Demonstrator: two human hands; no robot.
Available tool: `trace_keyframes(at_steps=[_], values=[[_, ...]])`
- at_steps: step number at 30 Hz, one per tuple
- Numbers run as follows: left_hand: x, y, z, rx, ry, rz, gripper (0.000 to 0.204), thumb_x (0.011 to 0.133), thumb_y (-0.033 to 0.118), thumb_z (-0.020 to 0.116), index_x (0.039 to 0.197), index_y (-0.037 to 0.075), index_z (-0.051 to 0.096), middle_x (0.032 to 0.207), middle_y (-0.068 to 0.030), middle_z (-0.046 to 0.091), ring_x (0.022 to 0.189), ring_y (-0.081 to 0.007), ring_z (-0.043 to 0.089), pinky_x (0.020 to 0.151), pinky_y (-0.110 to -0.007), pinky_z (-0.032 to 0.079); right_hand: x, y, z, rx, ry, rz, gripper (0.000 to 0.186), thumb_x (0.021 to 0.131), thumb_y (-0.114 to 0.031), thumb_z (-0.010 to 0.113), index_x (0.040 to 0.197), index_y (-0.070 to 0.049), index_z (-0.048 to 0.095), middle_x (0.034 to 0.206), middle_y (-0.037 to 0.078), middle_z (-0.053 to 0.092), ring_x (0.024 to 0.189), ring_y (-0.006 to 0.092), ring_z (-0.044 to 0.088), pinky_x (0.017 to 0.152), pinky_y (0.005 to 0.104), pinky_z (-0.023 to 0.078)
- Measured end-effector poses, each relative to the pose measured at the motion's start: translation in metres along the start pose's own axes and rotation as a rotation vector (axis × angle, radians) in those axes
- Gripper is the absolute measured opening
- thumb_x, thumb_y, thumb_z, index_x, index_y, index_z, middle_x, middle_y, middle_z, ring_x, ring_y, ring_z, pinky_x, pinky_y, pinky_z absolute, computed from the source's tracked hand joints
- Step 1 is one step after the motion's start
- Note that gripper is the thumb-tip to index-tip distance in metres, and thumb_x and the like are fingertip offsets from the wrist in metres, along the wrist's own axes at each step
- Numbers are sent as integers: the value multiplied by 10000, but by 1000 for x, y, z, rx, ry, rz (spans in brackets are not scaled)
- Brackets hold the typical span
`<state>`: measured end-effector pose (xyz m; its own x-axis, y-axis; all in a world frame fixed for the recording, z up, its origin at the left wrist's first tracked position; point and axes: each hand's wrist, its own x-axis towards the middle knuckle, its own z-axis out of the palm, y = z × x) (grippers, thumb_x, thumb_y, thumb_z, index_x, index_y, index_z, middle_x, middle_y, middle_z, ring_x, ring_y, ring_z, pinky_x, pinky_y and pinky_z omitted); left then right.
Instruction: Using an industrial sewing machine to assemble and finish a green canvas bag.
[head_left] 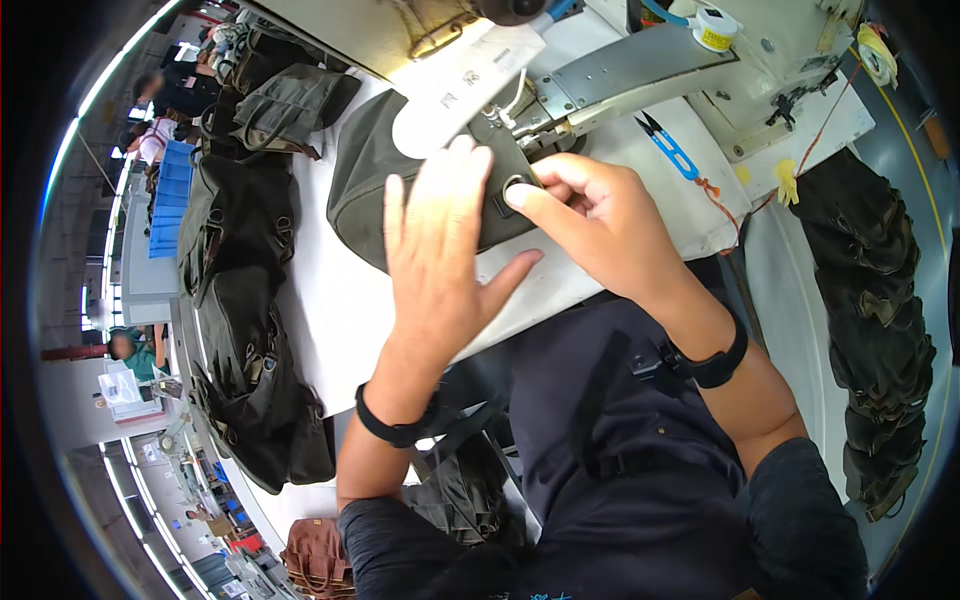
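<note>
Olive canvas bag [400, 170] lies on the white surface [330, 300] under the sewing machine [640, 70]; left hand [440, 250] presses it flat, fingers spread, right hand [590, 215] pinches its metal ring [518, 187]. Keeping fabric taut looks key. Blue snips [668, 148] nearby, finished bags [250, 340] piled left, workshop beyond.

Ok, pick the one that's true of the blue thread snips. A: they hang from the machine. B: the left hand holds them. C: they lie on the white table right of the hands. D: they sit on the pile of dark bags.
C: the blue thread snips lie on the white table, beyond the right hand, touched by neither hand.
</note>
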<state>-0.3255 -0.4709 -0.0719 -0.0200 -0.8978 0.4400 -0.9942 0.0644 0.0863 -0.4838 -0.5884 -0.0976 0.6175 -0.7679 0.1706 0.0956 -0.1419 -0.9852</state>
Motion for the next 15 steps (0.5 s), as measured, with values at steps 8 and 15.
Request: trace_keyframes(at_steps=[8,15], values=[[14,14,7,-16,102,-43,846,660,102,831,1458,124,553,1453,-90,583,1328,-265,550,1163,-494,333,6,-12,-3,180,-38,53,324,1064,-256,579,943,19,699,773,-36,617,645,32,500,554,223,395],[16,7,11,65,141,7,798,615,87,814,1385,114,606,1404,-73,635,1263,-274,587,1095,-454,370,34,-37,-9,66,-16,175,656,986,-606,556,675,-35,638,533,-3,526,453,89,480,457,250,416]])
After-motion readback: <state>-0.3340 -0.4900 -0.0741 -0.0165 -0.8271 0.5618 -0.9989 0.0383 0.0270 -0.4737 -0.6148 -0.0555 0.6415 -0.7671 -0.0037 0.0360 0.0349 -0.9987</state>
